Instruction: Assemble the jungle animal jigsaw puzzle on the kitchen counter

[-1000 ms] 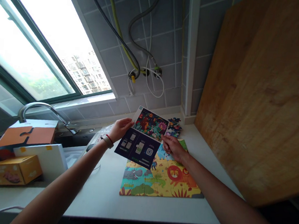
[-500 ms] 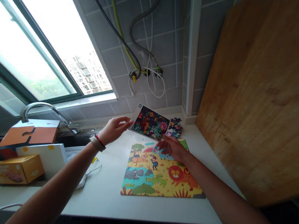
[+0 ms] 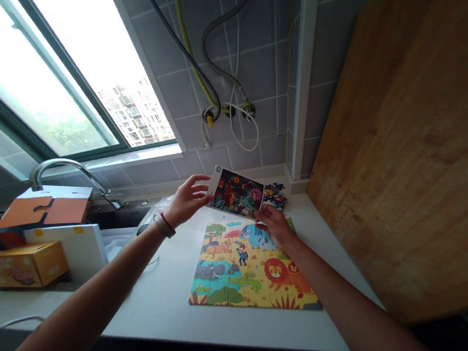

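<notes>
Pinching picture card (image 3: 238, 194) mid-frame between half-curled fingers of left hand (image 3: 187, 201) and right hand (image 3: 278, 228); probably angling it for viewing. Reaching over lower-centre jigsaw (image 3: 247, 276).

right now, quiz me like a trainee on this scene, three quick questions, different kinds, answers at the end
1. Relative to the assembled puzzle, the loose pieces lie: a) on top of it, b) beyond its far edge, c) underneath it?
2. True or false: the right hand touches the picture card.
3. Fill in: the tall board at the right is made of ____.

Key: 1 b; 2 true; 3 wood.
</notes>
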Motion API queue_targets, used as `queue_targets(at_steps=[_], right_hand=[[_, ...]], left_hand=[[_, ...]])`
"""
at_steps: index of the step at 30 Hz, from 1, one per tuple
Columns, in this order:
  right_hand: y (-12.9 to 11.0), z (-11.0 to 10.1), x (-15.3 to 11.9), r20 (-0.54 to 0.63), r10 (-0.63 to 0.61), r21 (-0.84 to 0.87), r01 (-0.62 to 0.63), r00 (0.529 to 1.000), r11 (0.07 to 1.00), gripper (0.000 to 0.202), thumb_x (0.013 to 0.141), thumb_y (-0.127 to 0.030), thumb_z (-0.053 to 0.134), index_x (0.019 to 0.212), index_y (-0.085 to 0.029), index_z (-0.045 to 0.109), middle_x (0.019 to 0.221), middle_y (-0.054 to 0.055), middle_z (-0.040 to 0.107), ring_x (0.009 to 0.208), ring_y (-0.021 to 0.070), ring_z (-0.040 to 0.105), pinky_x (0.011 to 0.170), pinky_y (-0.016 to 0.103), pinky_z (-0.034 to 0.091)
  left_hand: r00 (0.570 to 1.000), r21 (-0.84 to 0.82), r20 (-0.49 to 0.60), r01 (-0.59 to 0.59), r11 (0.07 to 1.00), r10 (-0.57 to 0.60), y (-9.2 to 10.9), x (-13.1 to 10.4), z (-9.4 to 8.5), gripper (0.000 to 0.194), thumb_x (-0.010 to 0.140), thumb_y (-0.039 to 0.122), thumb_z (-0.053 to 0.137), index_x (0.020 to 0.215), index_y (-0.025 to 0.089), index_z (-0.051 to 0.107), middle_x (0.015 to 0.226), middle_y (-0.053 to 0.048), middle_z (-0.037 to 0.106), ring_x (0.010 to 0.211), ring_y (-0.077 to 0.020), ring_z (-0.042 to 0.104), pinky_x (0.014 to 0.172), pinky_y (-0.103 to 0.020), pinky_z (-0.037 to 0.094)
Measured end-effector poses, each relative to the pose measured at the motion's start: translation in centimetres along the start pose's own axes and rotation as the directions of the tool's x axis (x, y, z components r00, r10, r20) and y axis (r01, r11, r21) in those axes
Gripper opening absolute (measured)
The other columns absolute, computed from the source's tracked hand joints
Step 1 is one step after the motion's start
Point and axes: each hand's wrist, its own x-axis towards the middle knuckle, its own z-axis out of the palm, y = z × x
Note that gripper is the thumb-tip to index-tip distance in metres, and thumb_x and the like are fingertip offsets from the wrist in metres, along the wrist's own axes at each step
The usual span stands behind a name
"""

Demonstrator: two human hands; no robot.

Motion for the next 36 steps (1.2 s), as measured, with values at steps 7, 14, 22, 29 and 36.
queue_targets(at_steps=[7, 14, 22, 29, 36], right_hand=[[0.0, 0.4, -0.4, -0.078, 0.014, 0.027, -0.012, 0.997, 1.0, 0.054, 0.064, -0.032, 0.092, 0.107, -0.028, 0.061, 0.098, 0.0, 0.071, 0.091, 0.0193, 0.073, 0.074, 0.03, 0.06], [0.8, 0.4, -0.1, -0.009, 0.071, -0.126, -0.072, 0.997, 0.989, 0.029, 0.074, -0.029, 0.085, 0.098, -0.022, 0.071, 0.084, 0.002, 0.073, 0.072, 0.0137, 0.07, 0.063, 0.023, 0.058], [1.2, 0.5, 0.0, 0.082, 0.048, -0.175, -0.033, 0.995, 0.984, 0.033, 0.07, -0.039, 0.086, 0.094, -0.021, 0.071, 0.075, -0.001, 0.072, 0.061, 0.0109, 0.066, 0.062, 0.024, 0.055], [1.0, 0.6, -0.1, 0.082, 0.06, -0.163, -0.046, 0.995, 0.986, 0.032, 0.071, -0.042, 0.085, 0.092, -0.021, 0.072, 0.074, 0.0, 0.073, 0.061, 0.0113, 0.064, 0.061, 0.024, 0.052], [0.9, 0.7, 0.0, 0.067, 0.074, -0.152, -0.063, 0.995, 0.986, 0.033, 0.07, -0.043, 0.086, 0.09, -0.02, 0.073, 0.075, 0.0, 0.073, 0.059, 0.0101, 0.063, 0.06, 0.023, 0.051]], left_hand=[[0.905, -0.4, -0.236, 0.242, 0.884, -0.355, -5.7, 3.3, 0.2, 0.045, 0.06, 0.021, 0.095, 0.093, 0.016, 0.063, 0.091, -0.005, 0.074, 0.079, -0.0177, 0.073, 0.08, -0.037, 0.064], [0.821, -0.474, -0.246, 0.362, 0.803, -0.515, -11.1, 7.9, 1.8, 0.029, 0.079, 0.014, 0.079, 0.088, 0.02, 0.052, 0.082, 0.0, 0.069, 0.073, -0.0123, 0.07, 0.085, -0.039, 0.063], [0.743, -0.318, -0.337, 0.488, 0.813, -0.578, -16.1, 13.3, 4.2, 0.028, 0.101, 0.031, 0.065, 0.124, 0.017, 0.063, 0.12, -0.009, 0.068, 0.101, -0.0205, 0.069, 0.089, -0.04, 0.061], [0.742, -0.102, -0.41, 0.541, 0.835, -0.531, -18.3, 15.3, 5.1, 0.038, 0.101, 0.037, 0.065, 0.132, 0.016, 0.061, 0.132, -0.012, 0.063, 0.112, -0.0254, 0.066, 0.094, -0.046, 0.059], [0.746, 0.045, -0.506, 0.524, 0.85, -0.433, -19.4, 16.4, 4.9, 0.032, 0.076, 0.01, 0.085, 0.104, 0.013, 0.071, 0.098, -0.01, 0.075, 0.099, -0.0256, 0.073, 0.091, -0.037, 0.058]])
